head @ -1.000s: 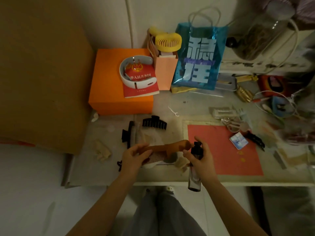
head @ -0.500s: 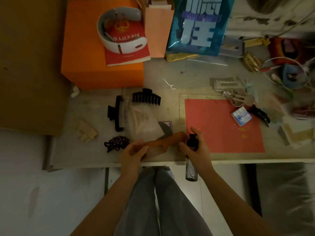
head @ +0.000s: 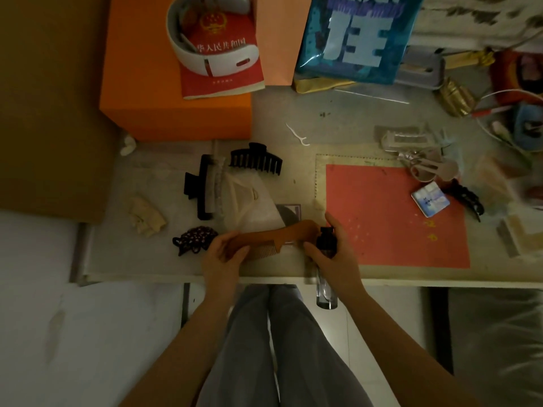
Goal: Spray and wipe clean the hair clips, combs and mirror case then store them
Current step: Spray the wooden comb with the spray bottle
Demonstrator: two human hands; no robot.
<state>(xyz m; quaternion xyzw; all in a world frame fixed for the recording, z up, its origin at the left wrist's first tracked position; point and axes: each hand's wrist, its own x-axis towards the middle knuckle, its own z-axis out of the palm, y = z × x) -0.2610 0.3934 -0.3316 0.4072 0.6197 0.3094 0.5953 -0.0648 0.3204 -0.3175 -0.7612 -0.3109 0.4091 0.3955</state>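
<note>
At desk edge | our left hand point(head: 224, 259) grips one comb point(head: 274, 240) | right hand point(head: 335, 254) clamps one bottle point(head: 326, 259) | perhaps four clips point(head: 255, 162)

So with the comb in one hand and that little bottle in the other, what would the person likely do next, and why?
Probably press the spray bottle head to mist the wooden comb. The right hand holds the nozzle right beside it, while the left hand steadies the comb above the table edge.

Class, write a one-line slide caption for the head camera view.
Left hand holds a wooden comb while the right hand aims a spray bottle at it.
</note>
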